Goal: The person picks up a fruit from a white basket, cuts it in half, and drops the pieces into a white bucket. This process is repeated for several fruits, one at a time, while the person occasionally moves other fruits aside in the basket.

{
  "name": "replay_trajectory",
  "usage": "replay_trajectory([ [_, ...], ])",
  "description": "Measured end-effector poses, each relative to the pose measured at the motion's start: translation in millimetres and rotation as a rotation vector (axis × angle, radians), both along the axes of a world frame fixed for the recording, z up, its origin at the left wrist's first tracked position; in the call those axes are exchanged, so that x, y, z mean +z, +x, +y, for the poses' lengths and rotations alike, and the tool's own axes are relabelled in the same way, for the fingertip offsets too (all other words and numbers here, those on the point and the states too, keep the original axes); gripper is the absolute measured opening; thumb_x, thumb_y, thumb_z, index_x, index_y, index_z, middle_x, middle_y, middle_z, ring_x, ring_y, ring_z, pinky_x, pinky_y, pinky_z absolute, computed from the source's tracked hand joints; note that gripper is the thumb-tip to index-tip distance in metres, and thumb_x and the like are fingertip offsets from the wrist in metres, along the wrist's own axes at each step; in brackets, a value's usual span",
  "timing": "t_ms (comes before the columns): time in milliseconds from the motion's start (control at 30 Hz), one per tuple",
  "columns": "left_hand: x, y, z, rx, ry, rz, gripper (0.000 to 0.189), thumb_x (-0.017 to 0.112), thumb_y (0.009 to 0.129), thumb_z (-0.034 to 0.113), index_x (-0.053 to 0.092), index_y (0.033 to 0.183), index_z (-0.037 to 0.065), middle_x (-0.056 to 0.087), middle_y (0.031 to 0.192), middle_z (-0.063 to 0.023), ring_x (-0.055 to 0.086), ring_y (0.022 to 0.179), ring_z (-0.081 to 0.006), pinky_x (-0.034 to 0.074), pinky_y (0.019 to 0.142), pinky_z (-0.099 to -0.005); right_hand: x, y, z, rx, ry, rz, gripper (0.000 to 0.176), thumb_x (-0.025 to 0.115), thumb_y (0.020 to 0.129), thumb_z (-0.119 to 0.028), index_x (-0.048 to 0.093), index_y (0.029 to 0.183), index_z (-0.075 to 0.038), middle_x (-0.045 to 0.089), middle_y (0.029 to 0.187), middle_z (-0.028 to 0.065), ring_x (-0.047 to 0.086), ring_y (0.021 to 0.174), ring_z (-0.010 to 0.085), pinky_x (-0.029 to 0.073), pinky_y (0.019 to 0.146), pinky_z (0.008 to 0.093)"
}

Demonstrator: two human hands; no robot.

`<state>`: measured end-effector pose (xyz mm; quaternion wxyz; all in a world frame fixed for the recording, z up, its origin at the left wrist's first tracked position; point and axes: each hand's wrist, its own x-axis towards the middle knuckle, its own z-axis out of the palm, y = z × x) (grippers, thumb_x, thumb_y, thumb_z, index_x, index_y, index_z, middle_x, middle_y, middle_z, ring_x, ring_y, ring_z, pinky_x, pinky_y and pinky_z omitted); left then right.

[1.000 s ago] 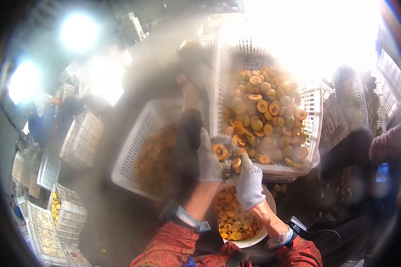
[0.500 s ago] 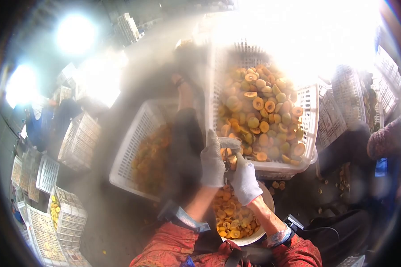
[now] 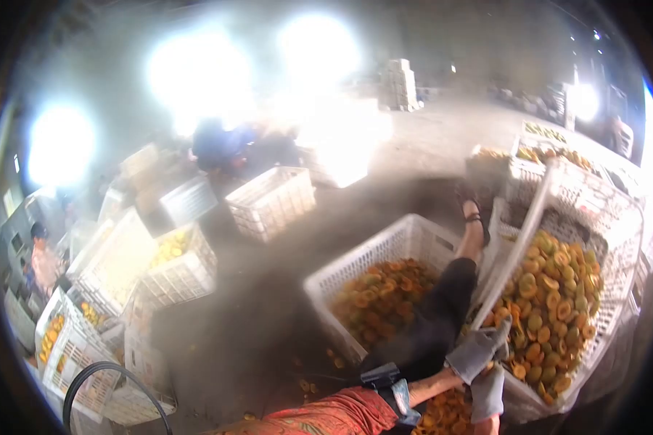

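My left hand (image 3: pixel 477 354), in a grey-white work glove, is closed at the near edge of a white crate (image 3: pixel 502 279) of halved orange stone fruit (image 3: pixel 548 315), perhaps apricots. Its thumb points up. Just below it, my right hand (image 3: pixel 488 394), gloved too, is closed, with its fingers mostly hidden. A speck of orange shows between the hands, but I cannot make out what they hold. Under them lie fruit pieces (image 3: pixel 442 415) in a container whose rim is hardly visible.
Another white crate (image 3: pixel 325 308) with fruit halves stands left of my outstretched leg (image 3: pixel 421 337). More crates (image 3: pixel 272 203) and a person (image 3: pixel 45 264) are at the left. Loaded crates (image 3: pixel 573 185) stand at the far right. Glare and haze blur the back.
The view has swung left and up, so my hands and the crates now appear farther right. The halved fruit seen between my hands before is mostly hidden now.
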<state>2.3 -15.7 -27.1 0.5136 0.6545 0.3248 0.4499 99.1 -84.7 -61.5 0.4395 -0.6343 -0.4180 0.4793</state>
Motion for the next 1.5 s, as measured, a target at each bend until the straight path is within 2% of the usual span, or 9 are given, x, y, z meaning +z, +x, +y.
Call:
replay_trajectory([
  [233,15.1,8.2,6.3,-0.041,-0.522,-0.326,0.034,0.050,0.094,0.033,0.056,0.106,0.002,0.061,0.078,-0.0112,0.057,0.059,-0.0192,0.046,0.052,-0.0340,22.6,-2.4,-18.6,0.106,0.028,-0.101,0.021,0.058,0.085,-0.016,0.059,0.101,-0.004,0.065,0.082,0.0160,0.064,0.070,0.0233,0.050,0.060,0.0354],
  [667,20.4,18.2,1.0,-0.015,-0.661,-0.407,0.034,0.048,0.096,0.036,0.058,0.096,0.003,0.059,0.065,-0.0070,0.053,0.048,-0.0149,0.042,0.043,-0.0318,16.1,31.8,-28.0,0.248,-0.057,0.037,0.029,0.051,0.093,-0.029,0.059,0.115,-0.013,0.066,0.098,0.0176,0.066,0.082,0.0228,0.052,0.070,0.0350],
  [767,29.2,21.0,-11.8,0.073,-0.619,-0.038,0.040,0.046,0.097,0.040,0.057,0.078,0.006,0.049,0.049,-0.0013,0.046,0.040,-0.0116,0.037,0.038,-0.0287,26.9,25.4,-32.2,0.299,0.009,-0.116,0.027,0.053,0.091,-0.028,0.059,0.112,-0.011,0.066,0.095,0.0176,0.066,0.079,0.0239,0.051,0.068,0.0356],
  [867,-33.0,37.9,-7.0,-0.048,0.231,0.220,0.044,0.044,0.097,0.041,0.053,0.065,0.011,0.043,0.046,0.0019,0.043,0.038,-0.0108,0.033,0.037,-0.0261,37.1,22.0,-36.5,0.351,0.099,-0.313,0.026,0.054,0.090,-0.027,0.060,0.109,-0.010,0.065,0.091,0.0177,0.065,0.076,0.0249,0.051,0.065,0.0363],
  [1267,14.0,21.7,-32.0,-0.527,-0.853,-0.779,0.048,0.048,0.096,0.039,0.056,0.056,0.013,0.051,0.046,0.0010,0.047,0.032,-0.0125,0.034,0.030,-0.0279,60.5,51.3,-59.9,0.580,0.087,-0.609,0.021,0.061,0.083,-0.021,0.060,0.096,-0.005,0.064,0.076,0.0180,0.063,0.065,0.0290,0.049,0.056,0.0391],
  [1367,-10.7,26.2,-21.3,-0.484,-1.292,-1.032,0.029,0.051,0.094,0.039,0.062,0.076,0.019,0.056,0.052,0.0057,0.052,0.039,-0.0122,0.043,0.038,-0.0284,65.9,57.5,-66.1,0.670,0.108,-0.753,0.020,0.062,0.081,-0.020,0.061,0.093,-0.004,0.063,0.073,0.0181,0.063,0.062,0.0300,0.049,0.054,0.0398],
  [1433,36.1,5.3,-25.0,-0.117,-0.909,-0.966,0.024,0.052,0.093,0.042,0.058,0.095,0.019,0.059,0.066,0.0019,0.057,0.050,-0.0127,0.047,0.045,-0.0312,67.0,56.6,-69.1,0.784,0.125,-0.947,0.020,0.063,0.080,-0.019,0.061,0.091,-0.003,0.063,0.070,0.0181,0.062,0.060,0.0307,0.049,0.053,0.0403],
  [1467,38.2,-15.3,-6.1,-0.434,-0.955,-1.168,0.026,0.049,0.094,0.043,0.057,0.097,0.018,0.058,0.074,-0.0002,0.057,0.056,-0.0136,0.049,0.051,-0.0316,65.1,57.9,-73.2,0.870,0.123,-1.071,0.020,0.064,0.079,-0.018,0.061,0.090,-0.002,0.063,0.069,0.0182,0.062,0.059,0.0310,0.049,0.052,0.0405],
  [1500,43.6,-27.2,17.0,0.022,-0.483,-0.581,0.026,0.048,0.095,0.042,0.057,0.094,0.017,0.055,0.073,-0.0007,0.056,0.057,-0.0152,0.049,0.053,-0.0317,66.1,60.5,-76.4,0.949,0.114,-1.136,0.019,0.064,0.079,-0.018,0.061,0.089,-0.002,0.063,0.068,0.0182,0.062,0.058,0.0314,0.049,0.051,0.0407],
])
